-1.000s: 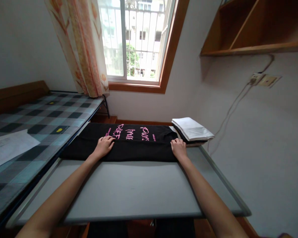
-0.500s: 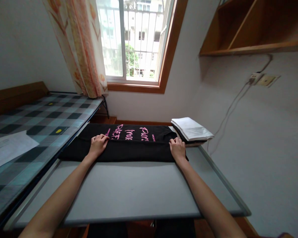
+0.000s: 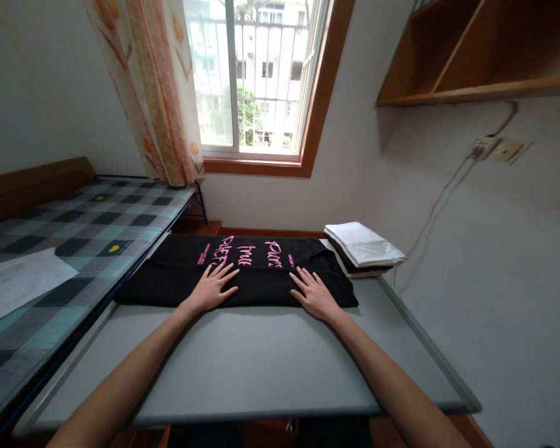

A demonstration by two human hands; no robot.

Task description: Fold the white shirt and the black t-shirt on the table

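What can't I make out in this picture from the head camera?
All in the head view:
Pink letters: lower ends seem covered by the front fold of the black cloth.
Palms of the left hand and right hand: face down, hidden.
Dark cloth: mostly under the white cloth.
Paper: cut by the left edge; print too small.
Shelf: cut by the top and right edges.

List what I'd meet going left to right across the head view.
White paper → left hand on the black cloth → right hand on that cloth → folded white cloth → wall outlet.
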